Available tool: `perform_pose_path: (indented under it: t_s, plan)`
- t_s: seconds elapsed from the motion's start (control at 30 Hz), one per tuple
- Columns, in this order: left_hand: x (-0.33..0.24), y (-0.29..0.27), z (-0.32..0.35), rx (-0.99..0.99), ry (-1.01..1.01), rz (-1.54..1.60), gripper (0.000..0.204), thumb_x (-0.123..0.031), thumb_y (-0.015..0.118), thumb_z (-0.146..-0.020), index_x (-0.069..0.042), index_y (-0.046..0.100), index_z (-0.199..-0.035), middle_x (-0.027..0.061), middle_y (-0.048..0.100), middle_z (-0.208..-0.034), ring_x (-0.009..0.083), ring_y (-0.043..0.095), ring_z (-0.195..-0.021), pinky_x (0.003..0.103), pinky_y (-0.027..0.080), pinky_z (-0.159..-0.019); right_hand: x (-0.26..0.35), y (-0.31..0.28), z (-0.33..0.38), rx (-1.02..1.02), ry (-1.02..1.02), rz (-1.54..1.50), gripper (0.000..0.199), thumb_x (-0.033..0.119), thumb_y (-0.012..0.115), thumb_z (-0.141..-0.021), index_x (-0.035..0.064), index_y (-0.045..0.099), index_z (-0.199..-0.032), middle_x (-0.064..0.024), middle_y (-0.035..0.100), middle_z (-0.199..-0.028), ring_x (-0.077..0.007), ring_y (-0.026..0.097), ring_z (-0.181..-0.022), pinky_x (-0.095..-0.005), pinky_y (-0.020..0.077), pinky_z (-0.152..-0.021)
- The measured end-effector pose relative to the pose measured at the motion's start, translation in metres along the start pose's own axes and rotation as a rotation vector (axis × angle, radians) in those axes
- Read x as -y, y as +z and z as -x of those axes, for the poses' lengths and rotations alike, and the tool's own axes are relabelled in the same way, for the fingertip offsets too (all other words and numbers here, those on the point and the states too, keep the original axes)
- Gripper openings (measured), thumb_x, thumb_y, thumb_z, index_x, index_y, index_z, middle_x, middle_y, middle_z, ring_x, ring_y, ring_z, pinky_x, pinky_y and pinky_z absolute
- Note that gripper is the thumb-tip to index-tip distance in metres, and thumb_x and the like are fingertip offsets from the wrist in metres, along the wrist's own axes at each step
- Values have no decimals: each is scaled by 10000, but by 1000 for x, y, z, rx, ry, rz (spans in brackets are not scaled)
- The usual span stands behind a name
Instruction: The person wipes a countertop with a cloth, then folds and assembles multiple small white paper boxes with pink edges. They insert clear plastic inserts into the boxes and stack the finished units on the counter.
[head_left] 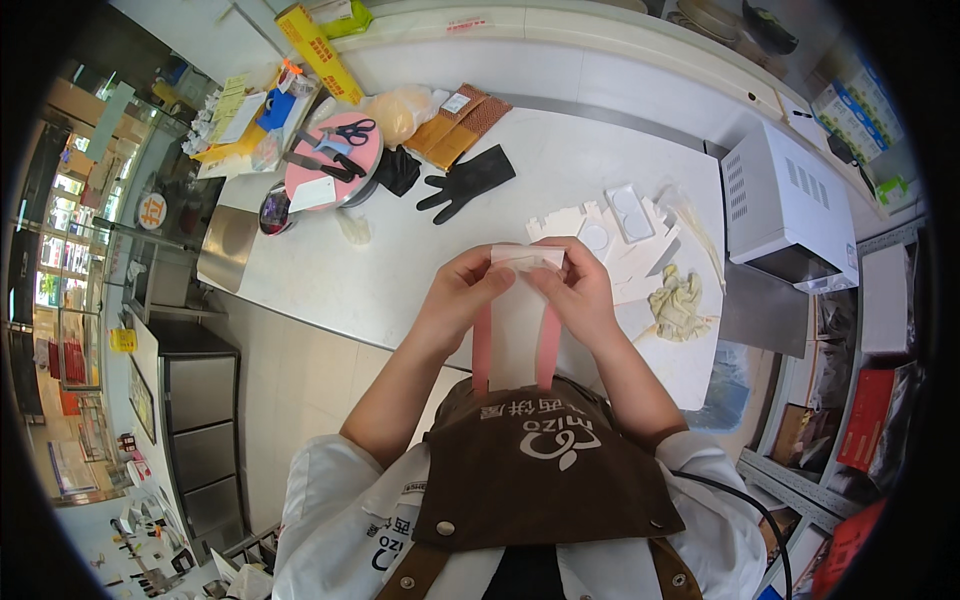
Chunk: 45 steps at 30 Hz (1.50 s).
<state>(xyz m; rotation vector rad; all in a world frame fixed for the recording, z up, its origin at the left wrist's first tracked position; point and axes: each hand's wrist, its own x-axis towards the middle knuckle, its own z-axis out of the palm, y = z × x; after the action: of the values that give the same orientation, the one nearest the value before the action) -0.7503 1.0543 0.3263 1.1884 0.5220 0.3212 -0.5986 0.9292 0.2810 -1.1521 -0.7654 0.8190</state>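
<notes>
Both my hands hold a long pale sheet [516,340] with pink bands down its two sides, which hangs toward my brown apron. Its upper end is a white folded edge. My left hand [462,292] pinches the left corner of that edge, thumb on the near face and fingers behind. On the right corner my right hand [578,290] grips in the same way, thumbs close together. Whether the sheet is paper, card or plastic, I cannot tell. Just beyond the hands lies a black glove [470,184] on the white table [390,270]. White cut card pieces [597,238] lie beyond my right hand.
At the far left a pink round turntable [300,172] carries scissors [354,131] and several knives. A brown package [458,125] lies behind the glove. A crumpled yellowish glove or cloth [680,304] rests at right, near a white microwave [790,205]. Metal shelving stands at lower right.
</notes>
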Motion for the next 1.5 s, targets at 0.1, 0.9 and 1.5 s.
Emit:
perform_pose_path:
  t_s: [0.1, 0.9, 1.5]
  plan:
    - [-6, 8, 9, -22, 22, -31, 363, -101, 655, -991, 26, 632, -1330, 84, 698, -1207, 157, 632, -1118, 316, 491, -991, 10, 4, 5, -22, -72, 77, 387, 136, 793, -928, -2, 608, -1238, -53, 671, -1101, -89, 628, -954, -246, 521, -829]
    - [34, 9, 6, -194, 310, -206, 183, -66, 652, -1021, -2, 631, -1191, 53, 683, -1114, 77, 625, -877, 225, 507, -746, 3, 11, 1, -142, -20, -124, 618, -16, 769, -901, 95, 307, -1295, -99, 665, -1081, -57, 604, -811, -184, 470, -649]
    - [45, -6, 2, -252, 87, -241, 140, -123, 703, -974, -15, 693, -1063, -7, 680, -871, 46, 591, -747, 218, 478, -655, -45, 18, 21, -211, 138, -229, 150, 141, 693, -1016, 11, 656, -1082, -1, 670, -974, -40, 584, -874, -201, 472, -774]
